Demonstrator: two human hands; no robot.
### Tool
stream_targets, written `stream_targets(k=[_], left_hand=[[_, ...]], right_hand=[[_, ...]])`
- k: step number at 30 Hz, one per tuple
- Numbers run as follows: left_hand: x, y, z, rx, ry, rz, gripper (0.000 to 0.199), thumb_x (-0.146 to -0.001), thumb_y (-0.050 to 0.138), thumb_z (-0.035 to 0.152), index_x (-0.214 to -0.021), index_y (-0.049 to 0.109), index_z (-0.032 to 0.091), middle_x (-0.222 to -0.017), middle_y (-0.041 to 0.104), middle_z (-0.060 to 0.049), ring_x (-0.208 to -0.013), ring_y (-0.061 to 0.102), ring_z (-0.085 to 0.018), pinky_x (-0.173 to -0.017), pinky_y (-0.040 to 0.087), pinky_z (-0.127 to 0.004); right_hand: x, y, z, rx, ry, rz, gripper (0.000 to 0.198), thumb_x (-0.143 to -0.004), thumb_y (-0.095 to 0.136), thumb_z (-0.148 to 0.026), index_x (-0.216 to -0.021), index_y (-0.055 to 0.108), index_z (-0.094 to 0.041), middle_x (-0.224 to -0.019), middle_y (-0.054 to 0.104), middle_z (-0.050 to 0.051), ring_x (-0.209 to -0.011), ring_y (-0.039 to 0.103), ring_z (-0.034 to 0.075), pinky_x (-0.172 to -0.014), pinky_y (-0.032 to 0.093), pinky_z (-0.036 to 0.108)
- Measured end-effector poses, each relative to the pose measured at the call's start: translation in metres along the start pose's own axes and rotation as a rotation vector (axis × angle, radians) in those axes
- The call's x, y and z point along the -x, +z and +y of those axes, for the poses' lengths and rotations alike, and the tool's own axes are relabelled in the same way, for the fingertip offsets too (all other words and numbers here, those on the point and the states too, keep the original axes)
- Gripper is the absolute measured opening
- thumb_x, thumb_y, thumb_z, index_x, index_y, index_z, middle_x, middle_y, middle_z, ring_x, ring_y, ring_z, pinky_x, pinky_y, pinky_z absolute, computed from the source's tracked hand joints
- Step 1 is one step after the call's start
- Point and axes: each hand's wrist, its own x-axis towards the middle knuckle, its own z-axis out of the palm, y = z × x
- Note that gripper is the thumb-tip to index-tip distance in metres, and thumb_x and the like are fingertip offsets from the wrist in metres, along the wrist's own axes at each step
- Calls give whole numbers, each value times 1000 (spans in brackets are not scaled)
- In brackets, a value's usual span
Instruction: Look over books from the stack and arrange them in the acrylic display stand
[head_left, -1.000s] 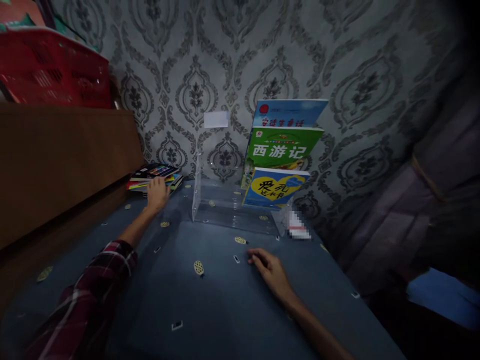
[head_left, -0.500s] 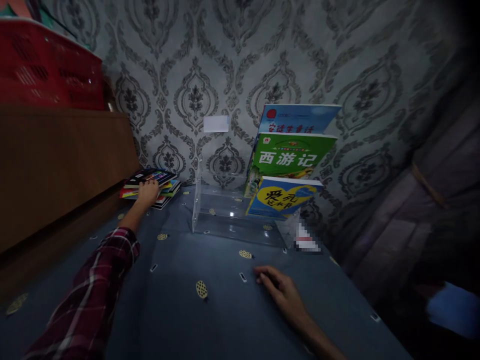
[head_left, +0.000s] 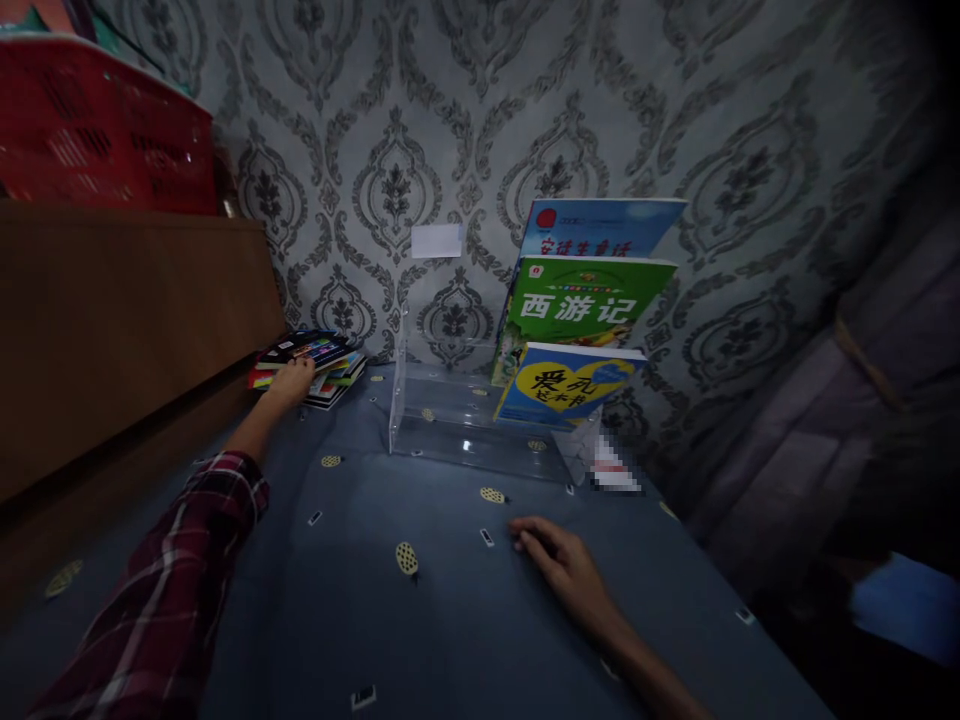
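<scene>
At the far left, my left hand [head_left: 291,382] reaches to a pile of books [head_left: 341,378], its fingers closed at the near edge of the top book, a black book [head_left: 307,347] with a colourful cover. The fingertips are partly hidden. My right hand [head_left: 564,565] is low over the tablecloth with loosely bent fingers apart and nothing in them. Beyond it stands a clear acrylic rack [head_left: 442,450]. On its right side lean a blue book [head_left: 600,225] at the back, a green book [head_left: 577,300] in the middle and a blue-and-yellow book [head_left: 566,390] in front.
A wooden cabinet [head_left: 135,310] borders the left side, with a red plastic basket [head_left: 105,130] on top. Patterned wallpaper covers the wall behind, where a white label [head_left: 436,241] shows. A curtain [head_left: 817,430] hangs at the right. Blue patterned cloth [head_left: 450,620] covers the table.
My left hand has shifted slightly toward the near left edge of the black book. My right hand has hardly moved. The view has tilted a little.
</scene>
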Motion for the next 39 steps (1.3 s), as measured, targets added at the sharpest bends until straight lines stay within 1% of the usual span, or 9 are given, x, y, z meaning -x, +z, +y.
stream_targets(k=[7,12,15,19,24,29,33,36,39], left_hand=[[32,2,2,10,-23,-33,45,-93,29,3,-134,48,4,-132,53,-26,-122,54,-33,-94,52,-42],[63,0,11,20,-23,-43,42,-91,39,3,-132,50,4,-132,51,-27,-127,49,-33,-97,51,-44],[85,-7,20,20,-45,-44,43,-93,33,2,-133,50,4,-135,49,-28,-129,45,-34,-95,54,-44],[122,-16,44,8,-77,-53,45,-95,27,4,-133,50,5,-138,47,-26,-129,45,-34,-89,56,-45],[161,-19,83,-8,-95,-87,37,-101,30,17,-126,56,9,-129,56,-20,-118,54,-32,-84,58,-43],[174,-14,86,31,-171,-135,36,-103,33,30,-130,53,17,-132,56,-15,-123,54,-28,-78,58,-37],[178,-13,80,51,-206,-99,35,-103,31,30,-127,55,19,-131,57,-13,-121,55,-26,-79,57,-35],[179,-20,81,57,-214,-92,38,-104,28,30,-126,55,16,-127,59,-14,-119,56,-27,-78,57,-37],[183,-33,87,32,-162,-114,38,-104,27,29,-123,56,14,-124,59,-15,-118,56,-29,-74,56,-38]], right_hand=[[-3,3,7,-5,-3,1,40,-82,54,-52,-90,73,-18,-82,73,10,-76,70,26,-75,56,39],[0,6,4,-36,-6,-13,36,-82,54,-48,-89,71,-18,-89,74,11,-79,71,26,-78,56,40],[1,8,3,-68,-3,-18,36,-80,55,-48,-90,71,-17,-91,74,11,-79,71,26,-79,55,41],[-4,7,8,-142,3,-38,35,-77,55,-46,-87,71,-17,-86,74,10,-76,69,25,-77,55,40],[-8,-1,17,-142,-30,-182,30,-76,55,-42,-85,72,-18,-76,71,7,-76,68,24,-76,54,37],[11,-2,24,-100,-98,-176,33,-89,48,-41,-91,74,-21,-86,73,9,-83,68,25,-79,54,37],[30,-4,21,-66,-116,-235,34,-94,44,-38,-95,74,-22,-92,73,9,-87,69,24,-82,54,35],[34,-7,18,-27,-128,-278,32,-95,43,-34,-98,73,-22,-97,74,9,-90,69,23,-84,53,35],[30,-8,16,20,-198,-245,28,-93,47,-30,-98,73,-22,-97,74,8,-92,69,23,-86,53,35]])
